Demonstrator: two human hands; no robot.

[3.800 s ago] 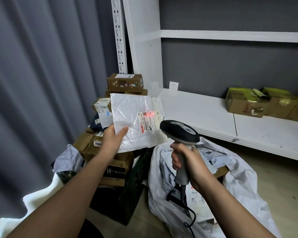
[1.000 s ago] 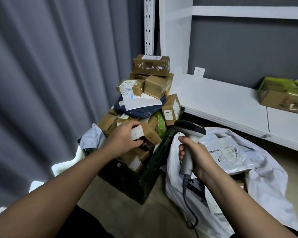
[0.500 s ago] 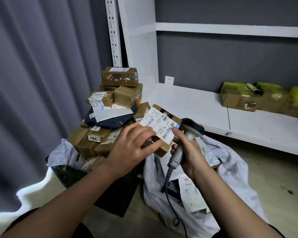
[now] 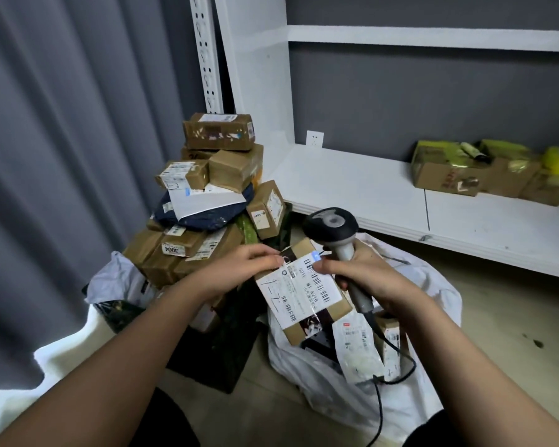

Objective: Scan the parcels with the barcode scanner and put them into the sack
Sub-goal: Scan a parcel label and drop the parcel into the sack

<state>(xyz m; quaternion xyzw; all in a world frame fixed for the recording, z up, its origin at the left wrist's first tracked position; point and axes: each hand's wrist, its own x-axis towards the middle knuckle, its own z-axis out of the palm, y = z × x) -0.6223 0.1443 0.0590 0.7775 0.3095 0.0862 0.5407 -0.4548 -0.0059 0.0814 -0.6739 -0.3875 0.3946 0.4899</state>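
A brown cardboard parcel (image 4: 307, 296) with a white barcode label hangs above the open white sack (image 4: 410, 391). My left hand (image 4: 239, 269) pinches its upper left corner. My right hand (image 4: 362, 279) grips the handle of the black and grey barcode scanner (image 4: 331, 225), and its fingers also touch the label's top edge. The scanner head stands upright above the parcel, and its black cable runs down into the sack. White mailer bags and small boxes lie inside the sack.
A heap of brown parcels (image 4: 213, 188) and a dark blue mailer fills a dark crate (image 4: 220, 353) left of the sack. A low white shelf (image 4: 400, 201) at the right carries boxes taped in yellow (image 4: 484, 169). A grey curtain hangs at the left.
The boxed parcel has dropped lower and turned, label now running down toward me above the sack. My right hand shifted its fingers onto the label edge. The scanner head is more upright.
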